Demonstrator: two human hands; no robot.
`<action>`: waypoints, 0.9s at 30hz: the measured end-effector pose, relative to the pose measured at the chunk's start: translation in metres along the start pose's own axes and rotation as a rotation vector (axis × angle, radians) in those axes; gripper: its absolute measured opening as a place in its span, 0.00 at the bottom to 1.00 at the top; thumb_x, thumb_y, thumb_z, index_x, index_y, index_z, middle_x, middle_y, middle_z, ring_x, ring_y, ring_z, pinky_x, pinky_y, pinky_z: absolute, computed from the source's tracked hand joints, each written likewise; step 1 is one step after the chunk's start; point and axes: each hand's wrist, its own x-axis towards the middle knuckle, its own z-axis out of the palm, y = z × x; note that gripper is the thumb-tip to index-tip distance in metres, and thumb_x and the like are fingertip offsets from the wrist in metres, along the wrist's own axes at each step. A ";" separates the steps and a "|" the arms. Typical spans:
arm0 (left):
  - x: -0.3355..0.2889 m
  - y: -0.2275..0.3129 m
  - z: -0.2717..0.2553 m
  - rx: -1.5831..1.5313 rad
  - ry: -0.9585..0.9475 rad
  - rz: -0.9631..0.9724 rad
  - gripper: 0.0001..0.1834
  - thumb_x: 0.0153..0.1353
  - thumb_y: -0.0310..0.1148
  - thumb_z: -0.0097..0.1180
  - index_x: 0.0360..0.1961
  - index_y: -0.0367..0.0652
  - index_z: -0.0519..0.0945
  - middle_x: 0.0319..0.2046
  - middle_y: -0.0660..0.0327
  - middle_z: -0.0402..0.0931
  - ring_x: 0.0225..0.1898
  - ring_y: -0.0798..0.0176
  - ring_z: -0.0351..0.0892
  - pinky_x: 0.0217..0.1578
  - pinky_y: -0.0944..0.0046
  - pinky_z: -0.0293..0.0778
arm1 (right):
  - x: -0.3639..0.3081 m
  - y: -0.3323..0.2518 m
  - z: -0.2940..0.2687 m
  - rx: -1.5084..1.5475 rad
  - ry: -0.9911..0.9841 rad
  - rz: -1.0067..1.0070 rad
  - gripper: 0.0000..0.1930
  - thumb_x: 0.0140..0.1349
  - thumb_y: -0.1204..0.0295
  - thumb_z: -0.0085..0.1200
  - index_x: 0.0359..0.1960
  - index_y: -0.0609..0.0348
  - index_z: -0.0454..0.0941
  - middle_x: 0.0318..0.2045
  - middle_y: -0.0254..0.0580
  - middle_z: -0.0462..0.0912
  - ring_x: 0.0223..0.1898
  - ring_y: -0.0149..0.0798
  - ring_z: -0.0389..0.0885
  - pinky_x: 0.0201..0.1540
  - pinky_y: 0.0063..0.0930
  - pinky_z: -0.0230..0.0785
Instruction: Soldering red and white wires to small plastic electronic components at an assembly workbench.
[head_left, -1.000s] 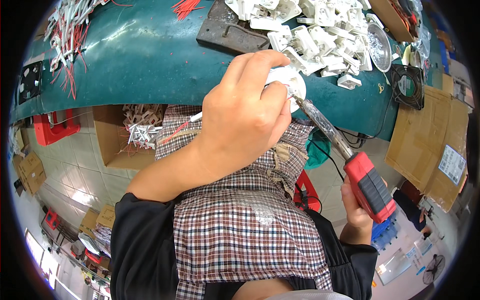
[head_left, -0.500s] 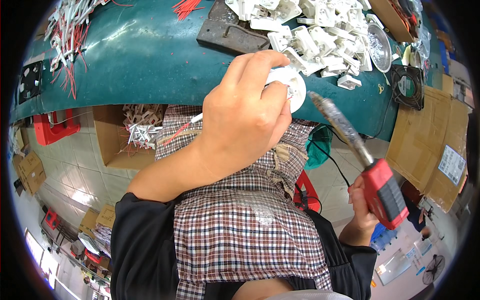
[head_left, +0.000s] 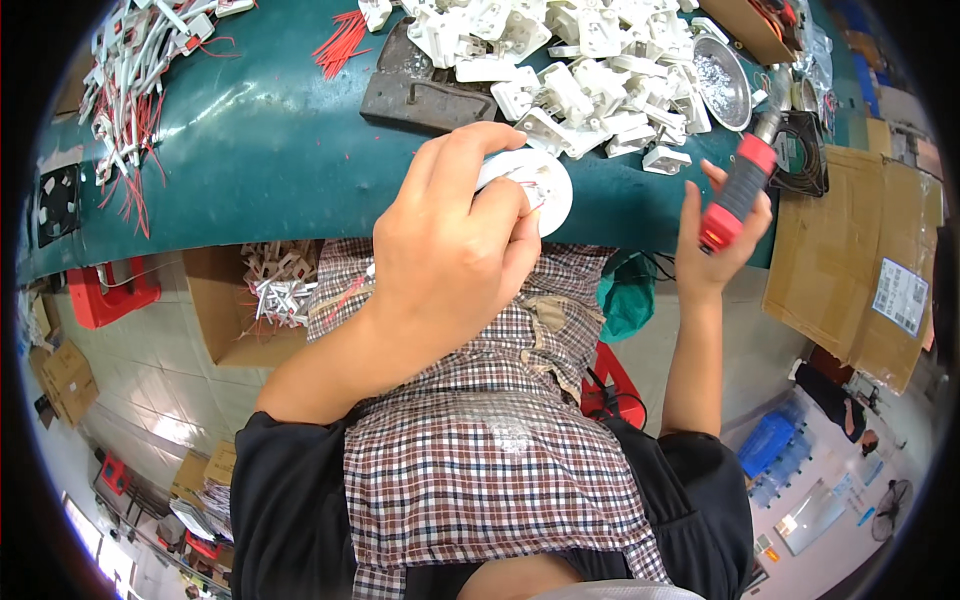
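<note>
My left hand (head_left: pixel 445 225) is closed on a round white plastic piece (head_left: pixel 556 195), held tilted above the table's near edge. Thin red wire shows on the piece's face; my fingers hide its left side. A red and white lead hangs below that wrist. At the right, my right hand (head_left: pixel 712 262) grips a soldering iron (head_left: pixel 742 190) by its red and black handle. Its metal shaft points away from me, toward clutter beside a round metal dish (head_left: pixel 722 85). The tip is hard to make out there.
White plastic housings (head_left: pixel 600 80) are heaped at the far middle, beside a dark metal block (head_left: pixel 425 100). Red wires (head_left: pixel 340 45) and bundled white leads (head_left: pixel 130 90) lie to the left. A small fan (head_left: pixel 800 155) and a cardboard box (head_left: pixel 840 260) stand right.
My right hand has swung the soldering iron from beside the white piece to the far right, its shaft now pointing away from me. My left hand still grips the piece, shifted slightly left in view.
</note>
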 end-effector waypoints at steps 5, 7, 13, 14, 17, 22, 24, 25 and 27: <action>-0.001 0.003 -0.001 -0.057 -0.047 -0.085 0.10 0.46 0.24 0.71 0.25 0.41 0.79 0.52 0.56 0.79 0.46 0.50 0.80 0.42 0.57 0.77 | 0.014 0.001 0.019 -0.247 -0.058 -0.170 0.28 0.56 0.83 0.69 0.56 0.62 0.67 0.44 0.50 0.80 0.46 0.48 0.81 0.51 0.38 0.73; -0.001 0.003 -0.001 -0.056 -0.054 -0.076 0.09 0.48 0.23 0.71 0.26 0.41 0.79 0.52 0.55 0.78 0.46 0.50 0.80 0.42 0.57 0.77 | 0.013 0.005 0.023 -0.232 -0.045 -0.188 0.28 0.55 0.82 0.70 0.55 0.62 0.68 0.43 0.50 0.79 0.44 0.48 0.81 0.49 0.39 0.73; -0.003 0.002 0.001 -0.050 -0.079 -0.111 0.09 0.53 0.24 0.69 0.32 0.40 0.79 0.53 0.52 0.77 0.46 0.49 0.80 0.43 0.55 0.77 | 0.003 -0.007 0.016 -0.081 0.040 -0.046 0.26 0.57 0.81 0.70 0.54 0.63 0.68 0.44 0.49 0.79 0.41 0.42 0.83 0.47 0.34 0.76; -0.003 0.002 0.002 -0.051 -0.079 -0.113 0.09 0.53 0.24 0.69 0.32 0.40 0.79 0.53 0.52 0.77 0.46 0.49 0.80 0.43 0.55 0.77 | -0.001 -0.014 0.016 0.082 0.088 0.119 0.24 0.59 0.79 0.69 0.53 0.62 0.68 0.45 0.48 0.79 0.42 0.41 0.84 0.48 0.33 0.77; -0.002 0.001 0.000 -0.023 -0.034 -0.018 0.09 0.56 0.25 0.69 0.33 0.39 0.79 0.54 0.49 0.75 0.47 0.48 0.80 0.44 0.56 0.78 | 0.002 -0.058 0.009 0.345 0.056 0.377 0.21 0.63 0.82 0.64 0.53 0.63 0.67 0.42 0.43 0.80 0.38 0.31 0.83 0.46 0.25 0.76; 0.007 -0.002 -0.040 -0.261 0.021 -0.069 0.08 0.57 0.25 0.66 0.32 0.38 0.77 0.53 0.49 0.75 0.46 0.51 0.80 0.43 0.60 0.79 | 0.013 -0.125 0.017 0.528 -0.100 0.631 0.19 0.64 0.86 0.61 0.53 0.63 0.68 0.37 0.40 0.81 0.37 0.28 0.82 0.43 0.21 0.75; 0.007 -0.016 -0.065 -0.297 -0.094 -0.194 0.07 0.58 0.24 0.64 0.32 0.37 0.77 0.53 0.48 0.76 0.47 0.55 0.80 0.44 0.62 0.78 | 0.006 -0.128 0.028 0.588 -0.118 0.628 0.20 0.64 0.85 0.61 0.54 0.63 0.68 0.37 0.39 0.80 0.36 0.28 0.82 0.43 0.21 0.75; 0.006 -0.023 -0.080 -0.274 -0.126 -0.231 0.06 0.58 0.24 0.64 0.32 0.36 0.77 0.53 0.48 0.76 0.48 0.56 0.80 0.45 0.62 0.78 | 0.004 -0.131 0.035 0.617 -0.091 0.622 0.21 0.63 0.85 0.62 0.55 0.63 0.68 0.38 0.38 0.79 0.36 0.28 0.82 0.43 0.21 0.75; -0.006 -0.041 -0.110 -0.205 -0.183 -0.292 0.05 0.59 0.22 0.62 0.31 0.35 0.77 0.52 0.47 0.76 0.49 0.57 0.80 0.45 0.63 0.78 | -0.003 -0.125 0.047 0.644 -0.050 0.577 0.26 0.59 0.85 0.67 0.56 0.64 0.66 0.41 0.40 0.79 0.35 0.29 0.85 0.34 0.23 0.77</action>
